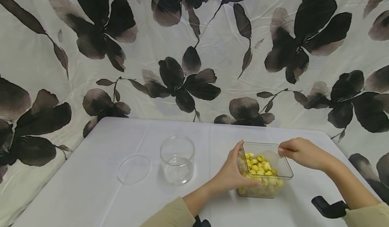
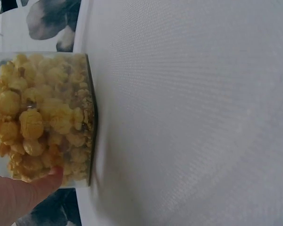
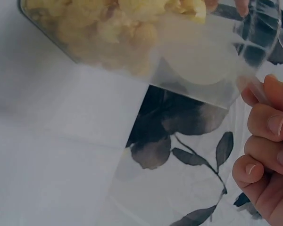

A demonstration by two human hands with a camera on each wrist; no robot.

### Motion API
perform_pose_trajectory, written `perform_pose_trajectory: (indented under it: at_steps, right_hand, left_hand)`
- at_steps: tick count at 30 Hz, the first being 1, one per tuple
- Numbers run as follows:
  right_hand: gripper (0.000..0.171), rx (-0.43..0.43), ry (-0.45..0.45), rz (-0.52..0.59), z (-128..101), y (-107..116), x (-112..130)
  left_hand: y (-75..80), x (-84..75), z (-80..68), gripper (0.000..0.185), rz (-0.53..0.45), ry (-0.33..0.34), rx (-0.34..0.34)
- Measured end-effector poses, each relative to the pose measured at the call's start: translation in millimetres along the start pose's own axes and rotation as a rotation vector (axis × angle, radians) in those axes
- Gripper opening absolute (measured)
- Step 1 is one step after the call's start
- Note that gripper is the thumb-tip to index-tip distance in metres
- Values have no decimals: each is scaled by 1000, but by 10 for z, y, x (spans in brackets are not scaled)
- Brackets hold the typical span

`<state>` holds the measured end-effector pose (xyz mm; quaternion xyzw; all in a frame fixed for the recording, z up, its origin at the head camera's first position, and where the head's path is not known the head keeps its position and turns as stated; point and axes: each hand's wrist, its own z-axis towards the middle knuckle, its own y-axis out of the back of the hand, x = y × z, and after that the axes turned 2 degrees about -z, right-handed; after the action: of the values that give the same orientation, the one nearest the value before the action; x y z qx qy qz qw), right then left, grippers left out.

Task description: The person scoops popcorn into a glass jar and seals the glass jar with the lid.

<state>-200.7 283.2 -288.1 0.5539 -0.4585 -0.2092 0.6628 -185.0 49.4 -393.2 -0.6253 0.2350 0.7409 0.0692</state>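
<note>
A clear square container [image 1: 290, 169] of yellow popcorn [image 1: 259, 166] is at the table's right side. My left hand [image 1: 232, 174] grips it from the left, thumb along the front wall and fingers at the far left side. In the left wrist view one fingertip [image 2: 55, 175] presses against the wall. My right hand [image 1: 301, 152], at the right rim, pinches the thin handle of a pale spoon-like utensil [image 3: 198, 61], fingers curled. Its rounded, whitish end shows through the container wall beside the popcorn. A clear round jar [image 1: 177, 173] stands left of the container.
A clear round disc [image 1: 133, 169], like a lid, lies flat left of the jar. The table [image 1: 209, 139] has a white cover and backs onto a floral cloth [image 1: 182, 34]. Black objects [image 1: 329, 207] show near both sleeves at the lower edge.
</note>
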Motion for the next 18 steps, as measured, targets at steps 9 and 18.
perform_pose_trajectory:
  at_steps: [9,18]
  right_hand:
    - [16,-37,-8,0,-40,-137,0]
    - [17,-37,-16,40,-47,-66,1]
  left_hand:
    - [-22,26,-4,119,-17,5,3]
    - [-5,22,1,119,-22,-8,4]
